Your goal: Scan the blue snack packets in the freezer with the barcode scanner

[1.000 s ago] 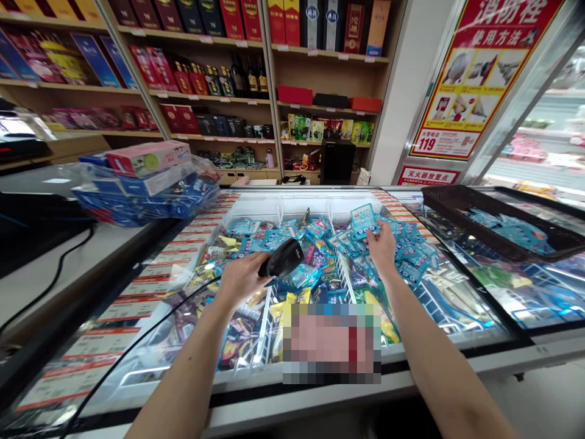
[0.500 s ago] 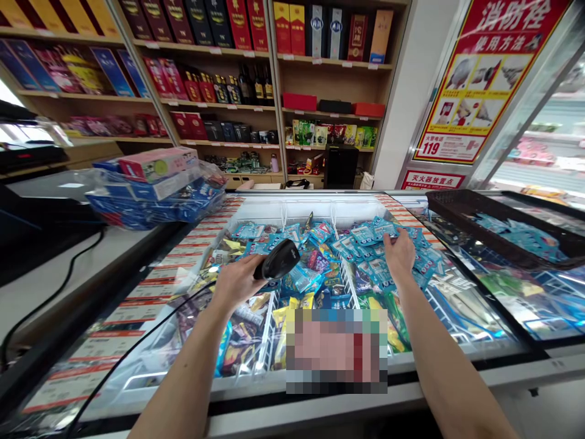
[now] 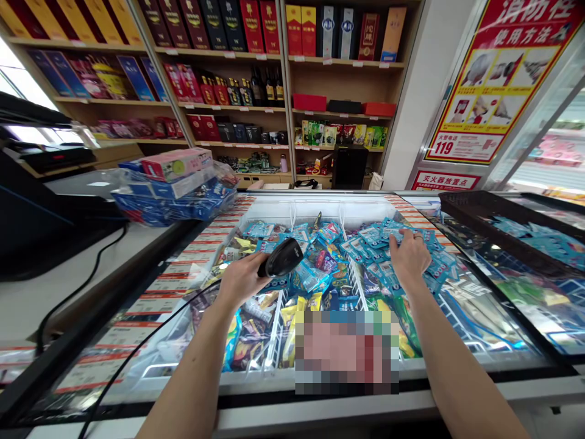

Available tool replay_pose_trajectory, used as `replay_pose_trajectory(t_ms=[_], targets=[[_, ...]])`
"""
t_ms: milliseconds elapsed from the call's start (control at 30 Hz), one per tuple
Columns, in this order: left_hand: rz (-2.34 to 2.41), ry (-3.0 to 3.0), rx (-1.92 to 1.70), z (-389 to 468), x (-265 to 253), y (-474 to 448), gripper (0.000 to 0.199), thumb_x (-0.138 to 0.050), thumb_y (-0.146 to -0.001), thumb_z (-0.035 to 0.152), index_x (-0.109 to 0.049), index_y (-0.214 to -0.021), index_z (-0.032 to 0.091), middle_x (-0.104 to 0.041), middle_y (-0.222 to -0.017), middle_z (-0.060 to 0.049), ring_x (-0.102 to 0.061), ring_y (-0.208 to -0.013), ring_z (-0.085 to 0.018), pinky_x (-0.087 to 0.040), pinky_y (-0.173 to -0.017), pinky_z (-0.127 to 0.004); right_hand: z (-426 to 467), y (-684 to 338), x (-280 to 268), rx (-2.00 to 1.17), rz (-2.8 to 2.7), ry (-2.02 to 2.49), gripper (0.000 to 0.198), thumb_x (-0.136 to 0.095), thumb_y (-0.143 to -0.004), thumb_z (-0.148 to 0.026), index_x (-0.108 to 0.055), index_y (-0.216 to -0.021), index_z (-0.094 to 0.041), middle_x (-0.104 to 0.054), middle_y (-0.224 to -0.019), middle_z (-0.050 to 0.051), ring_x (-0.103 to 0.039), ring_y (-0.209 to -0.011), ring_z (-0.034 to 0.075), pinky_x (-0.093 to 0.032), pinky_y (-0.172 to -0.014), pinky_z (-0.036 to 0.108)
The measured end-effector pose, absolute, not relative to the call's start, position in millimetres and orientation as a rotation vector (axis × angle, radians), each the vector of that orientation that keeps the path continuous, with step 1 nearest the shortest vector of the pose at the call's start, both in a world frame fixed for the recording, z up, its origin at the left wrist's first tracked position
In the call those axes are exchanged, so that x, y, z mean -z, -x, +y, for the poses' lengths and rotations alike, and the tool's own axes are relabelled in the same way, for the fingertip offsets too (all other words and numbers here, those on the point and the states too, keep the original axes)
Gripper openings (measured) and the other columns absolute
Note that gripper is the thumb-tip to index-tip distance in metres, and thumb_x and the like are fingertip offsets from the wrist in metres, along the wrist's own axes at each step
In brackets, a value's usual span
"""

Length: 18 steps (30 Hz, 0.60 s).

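My left hand (image 3: 242, 279) is wrapped around the handle of a black barcode scanner (image 3: 282, 257), whose head tilts up and to the right. A black cable (image 3: 153, 332) trails from it toward the lower left. On the right, my right hand (image 3: 410, 256) lies over a spread of blue snack packets (image 3: 381, 268), its fingers apart and touching them; the fingertips are partly hard to make out. These packets overlap one another and seem to rest on the freezer's glass top. Beneath the glass, white wire baskets (image 3: 277, 329) hold colourful ice-cream packs (image 3: 320, 259).
A dark brown tray (image 3: 470, 216) with more blue packets stands at the right. Plastic-wrapped blue boxes (image 3: 178, 189) sit at the left beside the counter (image 3: 27, 305). Shelves (image 3: 237, 110) of boxes and bottles line the back. A pixelated patch covers the front middle.
The view has shifted a little, moving the scene rightward. My right hand has loosened and its fingers have spread on the blue packets. My left hand still holds the scanner.
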<state>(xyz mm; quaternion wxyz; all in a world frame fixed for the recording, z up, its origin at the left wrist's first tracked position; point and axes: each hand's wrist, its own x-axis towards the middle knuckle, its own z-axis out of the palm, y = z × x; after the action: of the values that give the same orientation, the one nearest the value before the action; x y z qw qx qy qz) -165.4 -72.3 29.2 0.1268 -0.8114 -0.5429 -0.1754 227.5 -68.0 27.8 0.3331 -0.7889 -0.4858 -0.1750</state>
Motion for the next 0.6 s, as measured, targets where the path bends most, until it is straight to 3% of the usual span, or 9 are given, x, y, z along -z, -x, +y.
replay_pose_trajectory(t_ms=[333,467,600], targets=[[-1.62,2.38,0.515,-72.4,-30.2,177.6,0.036,-0.05,-0.075,0.042,-0.059,-0.105,0.023,-0.067,-0.106,-0.005,-0.064,-0.091,-0.023,-0.046,-0.07,-0.028,-64.1,-189.6,-21.9,0.283,-1.793,1.565,0.032,-0.04,-0.089,-0.033,-0.061,-0.108,-0.019,-0.059,-0.099,0.01,-0.051,-0.099,0.024,-0.039,-0.091,0.04],[-1.601,2.399,0.538,-71.0,-30.4,178.4,0.037,-0.05,-0.075,0.042,-0.059,-0.106,0.023,-0.067,-0.108,-0.005,-0.063,-0.092,-0.023,-0.046,-0.07,-0.028,-60.7,-164.8,-16.3,0.053,-1.989,1.357,0.034,-0.04,-0.09,-0.033,-0.057,-0.117,-0.02,-0.059,-0.111,0.009,-0.052,-0.107,0.022,-0.04,-0.096,0.039],[-1.583,2.403,0.561,-70.4,-30.6,178.6,0.038,-0.051,-0.075,0.043,-0.059,-0.106,0.023,-0.067,-0.105,-0.005,-0.064,-0.091,-0.023,-0.045,-0.07,-0.029,-58.2,-138.6,-16.8,-0.162,-2.224,1.19,0.043,-0.039,-0.091,-0.031,-0.044,-0.132,-0.024,-0.049,-0.133,0.006,-0.047,-0.12,0.021,-0.038,-0.101,0.04]])
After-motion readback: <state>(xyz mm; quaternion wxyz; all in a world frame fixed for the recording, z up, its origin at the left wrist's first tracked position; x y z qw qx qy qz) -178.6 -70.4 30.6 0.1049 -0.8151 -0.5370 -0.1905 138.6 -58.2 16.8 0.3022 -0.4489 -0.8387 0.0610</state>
